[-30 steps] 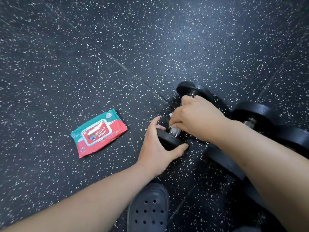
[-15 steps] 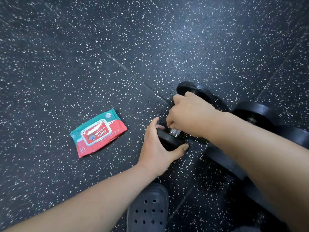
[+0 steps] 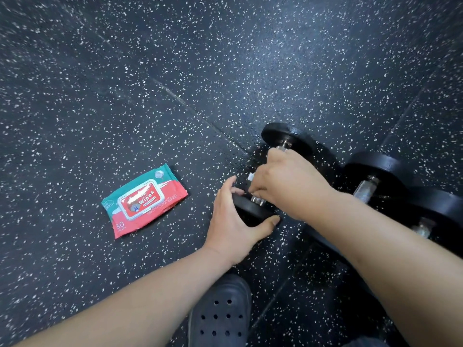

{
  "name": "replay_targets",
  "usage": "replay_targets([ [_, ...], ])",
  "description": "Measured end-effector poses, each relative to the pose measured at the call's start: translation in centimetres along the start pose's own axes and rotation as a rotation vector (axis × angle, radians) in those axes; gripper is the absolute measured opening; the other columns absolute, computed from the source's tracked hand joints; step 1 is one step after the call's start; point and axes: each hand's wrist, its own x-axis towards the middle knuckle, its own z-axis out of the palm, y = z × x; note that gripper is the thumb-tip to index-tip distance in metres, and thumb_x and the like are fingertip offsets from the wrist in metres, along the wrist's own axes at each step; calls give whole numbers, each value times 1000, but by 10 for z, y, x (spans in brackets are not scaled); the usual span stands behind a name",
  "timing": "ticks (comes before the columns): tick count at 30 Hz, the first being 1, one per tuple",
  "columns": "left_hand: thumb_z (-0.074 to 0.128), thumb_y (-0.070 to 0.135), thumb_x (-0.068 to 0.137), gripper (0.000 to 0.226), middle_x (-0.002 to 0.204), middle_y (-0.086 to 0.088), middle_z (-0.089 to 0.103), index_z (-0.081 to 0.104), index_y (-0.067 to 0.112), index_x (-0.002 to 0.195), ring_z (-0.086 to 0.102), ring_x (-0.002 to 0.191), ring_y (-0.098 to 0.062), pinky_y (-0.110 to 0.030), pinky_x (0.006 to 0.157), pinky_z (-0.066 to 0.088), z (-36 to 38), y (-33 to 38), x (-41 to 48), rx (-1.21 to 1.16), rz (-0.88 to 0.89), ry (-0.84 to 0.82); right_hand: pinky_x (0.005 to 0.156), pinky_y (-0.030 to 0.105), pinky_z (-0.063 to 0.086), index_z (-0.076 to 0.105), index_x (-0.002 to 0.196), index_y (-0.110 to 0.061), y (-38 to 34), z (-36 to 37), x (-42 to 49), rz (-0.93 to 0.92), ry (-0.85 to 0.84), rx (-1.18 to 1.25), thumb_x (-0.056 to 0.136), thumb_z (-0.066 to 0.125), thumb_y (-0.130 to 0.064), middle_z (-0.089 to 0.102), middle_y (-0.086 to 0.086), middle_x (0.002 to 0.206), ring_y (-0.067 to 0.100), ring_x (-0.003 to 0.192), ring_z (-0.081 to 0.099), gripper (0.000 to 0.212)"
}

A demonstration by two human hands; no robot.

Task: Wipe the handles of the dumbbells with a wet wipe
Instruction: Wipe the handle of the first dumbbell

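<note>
A black dumbbell (image 3: 285,136) lies on the speckled floor at centre right. My left hand (image 3: 233,226) grips its near weight plate (image 3: 253,212) from the left. Wrapped over the metal handle is my right hand (image 3: 288,184), and a bit of white wet wipe (image 3: 251,176) shows at its fingers. Most of the handle is hidden under that hand; bare metal shows only at both ends. A second dumbbell (image 3: 370,169) lies to the right, its silver handle (image 3: 364,187) uncovered. A third dumbbell (image 3: 433,209) lies partly behind my right forearm.
A red and green pack of wipes (image 3: 144,200) lies flat on the floor left of my left hand, lid closed. My dark clog shoe (image 3: 220,314) is at the bottom centre. Floor tile seams run diagonally past the dumbbells.
My right hand has slid back along the handle toward the far plate's side, showing the white wipe at its fingertips again. My left hand has stayed on the near plate.
</note>
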Motion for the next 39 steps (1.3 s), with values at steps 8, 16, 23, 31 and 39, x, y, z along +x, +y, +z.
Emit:
replay_targets([
  [8,83,73,60,121,133,20,48,22,35,158,47,133,-3,-32,116,39,-3,-2,1,11,18,-9,78,28,57,84,87,-21,-24,35,-45,399,404,702,80,92,-11,69,-13,91,7,81,67,15],
  [16,84,72,60,119,132,19,49,24,36,157,51,129,-5,-34,116,40,-3,-4,2,4,22,-14,77,20,55,82,84,-33,-33,18,-59,861,166,1122,84,88,-26,78,-21,80,-4,79,73,10],
  [23,83,73,59,120,131,20,50,24,36,157,53,127,-5,-34,115,41,-4,-4,4,4,15,-17,66,30,49,65,105,-24,-31,21,-43,1127,96,1355,86,85,-11,81,-6,87,14,79,72,30],
  [31,84,73,59,118,130,19,52,25,37,156,54,126,-7,-38,114,42,-5,-6,4,6,23,-19,66,15,54,71,119,-10,-25,30,-31,1059,-97,1505,91,75,1,82,1,95,6,80,75,30],
  [39,83,74,58,117,130,20,51,27,38,154,54,125,-6,-36,113,42,-5,-5,5,4,26,-14,89,44,61,74,100,-23,-24,22,-34,1107,-71,1361,77,87,-13,82,0,88,22,94,77,28],
])
